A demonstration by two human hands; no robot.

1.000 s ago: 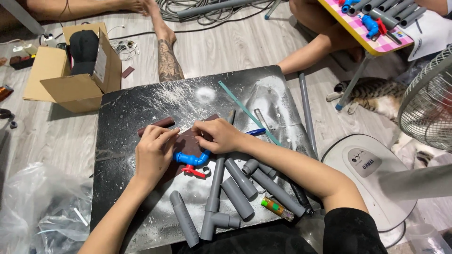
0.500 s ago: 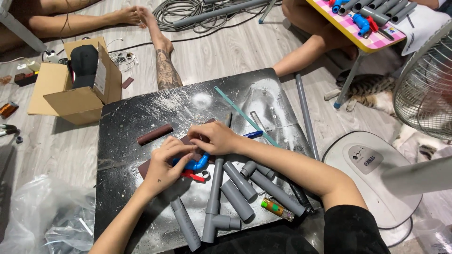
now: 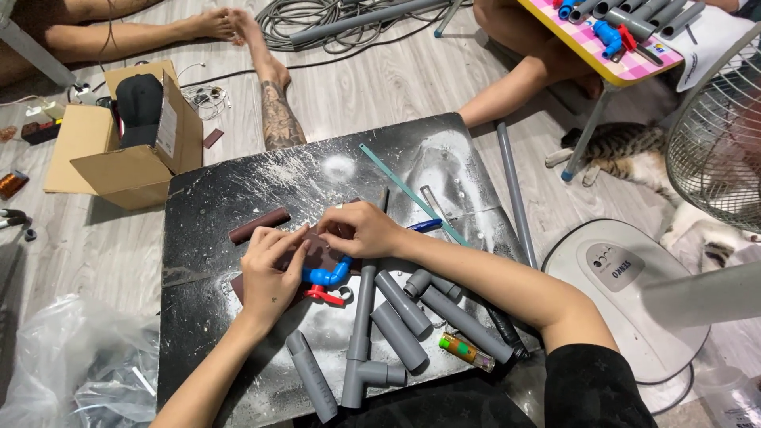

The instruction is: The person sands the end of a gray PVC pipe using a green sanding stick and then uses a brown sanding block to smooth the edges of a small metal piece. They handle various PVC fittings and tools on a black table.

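Note:
My left hand (image 3: 272,273) and my right hand (image 3: 366,230) both grip a dark brown sheet (image 3: 317,254) lying on a black board (image 3: 238,198). Under the sheet's near edge sits a blue pipe valve (image 3: 329,275) with a red handle (image 3: 325,296). A rolled brown strip (image 3: 259,225) lies just left of my left hand. Several grey pipe pieces (image 3: 400,313) lie in front of my hands, one joined to a tee fitting (image 3: 366,372).
A teal saw blade (image 3: 412,194) and a blue pen (image 3: 426,225) lie right of my right hand; a small lighter (image 3: 466,351) rests by the pipes. A cardboard box (image 3: 131,154) stands left, a fan base (image 3: 626,277) right. Other people's legs and a cat (image 3: 626,154) are beyond.
The rolled brown strip now lies apart on the board, left of my hands. Both hands have closed over the brown sheet above the blue valve.

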